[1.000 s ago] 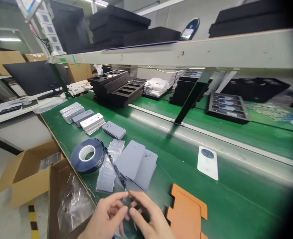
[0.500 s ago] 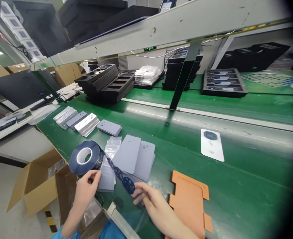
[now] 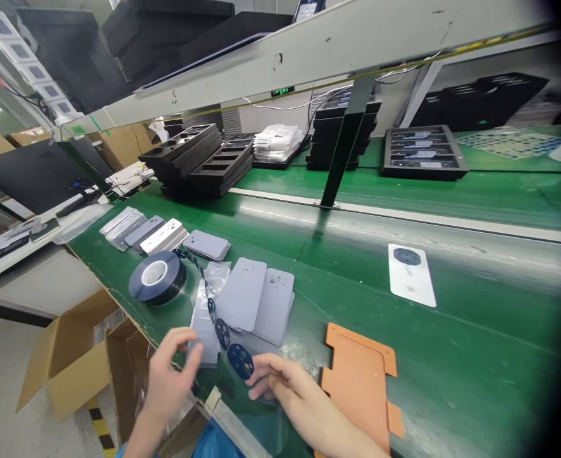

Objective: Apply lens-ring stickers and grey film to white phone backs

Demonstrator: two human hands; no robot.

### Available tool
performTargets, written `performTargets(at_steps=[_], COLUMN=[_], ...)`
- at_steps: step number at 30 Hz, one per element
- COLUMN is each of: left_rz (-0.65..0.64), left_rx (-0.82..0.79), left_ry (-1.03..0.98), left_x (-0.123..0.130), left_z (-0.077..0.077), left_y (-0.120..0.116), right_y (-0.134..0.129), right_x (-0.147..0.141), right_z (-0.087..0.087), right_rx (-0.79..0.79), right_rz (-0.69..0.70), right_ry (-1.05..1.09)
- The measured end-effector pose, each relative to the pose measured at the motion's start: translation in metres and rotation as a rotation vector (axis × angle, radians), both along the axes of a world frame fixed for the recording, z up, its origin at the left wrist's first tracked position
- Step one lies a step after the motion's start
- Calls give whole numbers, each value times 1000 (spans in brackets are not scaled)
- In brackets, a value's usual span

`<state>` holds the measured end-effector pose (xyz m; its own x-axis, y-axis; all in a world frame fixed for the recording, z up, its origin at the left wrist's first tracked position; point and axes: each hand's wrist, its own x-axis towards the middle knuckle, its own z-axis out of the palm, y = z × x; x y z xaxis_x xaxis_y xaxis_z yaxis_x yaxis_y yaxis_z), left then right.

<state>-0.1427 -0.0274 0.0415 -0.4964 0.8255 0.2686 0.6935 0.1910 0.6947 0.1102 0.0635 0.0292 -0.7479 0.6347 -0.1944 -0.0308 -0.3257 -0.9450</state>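
A roll of dark film [image 3: 140, 278] with a white core lies on the green bench at the left. From it a strip of round black stickers [image 3: 222, 333] runs down toward me. My right hand [image 3: 285, 385] pinches the end of this strip at its last disc. My left hand [image 3: 173, 369] is raised beside the strip, thumb and fingers apart, holding nothing. Grey phone-back panels [image 3: 243, 294] lie behind the strip, with clear plastic sleeves [image 3: 214, 280] at their left. An orange plate [image 3: 359, 385] rests right of my right hand.
A white panel with a dark disc [image 3: 411, 283] lies at the right. Stacks of panels [image 3: 162, 236] stand at the back left. Black trays [image 3: 223, 168] sit behind, under a shelf beam [image 3: 280, 60]. Cardboard boxes [image 3: 77, 375] are below the bench's left edge.
The roll has settled flat and slightly farther back, with more of the strip hanging loose from it. My left hand has opened and come down a little. My right hand still grips the strip.
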Motion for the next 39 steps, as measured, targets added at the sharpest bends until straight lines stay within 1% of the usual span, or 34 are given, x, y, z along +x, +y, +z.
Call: performTargets(at_steps=[1, 2, 3, 5, 7, 9, 11, 13, 15, 16, 18, 20, 22, 24, 27, 29, 31, 33, 34, 36, 39], left_rz=[-147, -235, -299, -343, -336, -297, -210, -91, -28, -32, -99, -190, -285, -378, -527, -602, -645, -666, -676, -688, -681], left_rx=[43, 93, 113, 131, 124, 117, 100, 82, 57, 46, 15, -34, -100, -178, -276, -280, -235, -198, -194, -214, -263], left_ry=[23, 47, 63, 77, 54, -14, -136, -283, -423, -483, -580, -649, -684, -715, -756, -689, -531, -409, -387, -403, -459], left_x=[17, 32, 45, 61, 65, 60, 52, 44, 42, 44, 54, 70, 89, 107, 129, 141, 151, 159, 162, 168, 172], left_z=[1, 1, 0, -1, -3, -2, 3, 12, 21, 25, 30, 31, 28, 24, 16, 10, 4, -4, -9, -20, -34], left_y=[0, 1, 3, 8, 13, 16, 16, 15, 14, 15, 19, 25, 32, 40, 54, 66, 78, 89, 94, 102, 110], right_y=[0, -1, -1, -2, -1, 0, 2, 3, 3, 4, 4, 5, 8, 11, 18, 24, 28, 31, 31, 32, 32], right_x=[0, 0, 0, 1, 2, 3, 4, 4, 4, 5, 6, 10, 17, 29, 58, 82, 105, 123, 129, 135, 134], right_z=[2, 5, 7, 11, 11, 7, 2, -2, -1, 3, 12, 22, 29, 29, 21, 12, 3, -7, -11, -17, -22], right_rx=[-5, -10, -15, -28, -39, -37, -29, -15, 17, 45, 117, 166, 165, 172, 251, 309, 361, 409, 434, 490, 551], right_rz=[5, 14, 24, 33, 27, 16, 5, -3, 15, 23, -6, -109, -242, -372, -569, -660, -699, -701, -691, -664, -619], right_ry=[10, 21, 30, 41, 32, 12, -10, -41, -103, -141, -187, -175, -153, -189, -336, -455, -566, -652, -680, -713, -733])
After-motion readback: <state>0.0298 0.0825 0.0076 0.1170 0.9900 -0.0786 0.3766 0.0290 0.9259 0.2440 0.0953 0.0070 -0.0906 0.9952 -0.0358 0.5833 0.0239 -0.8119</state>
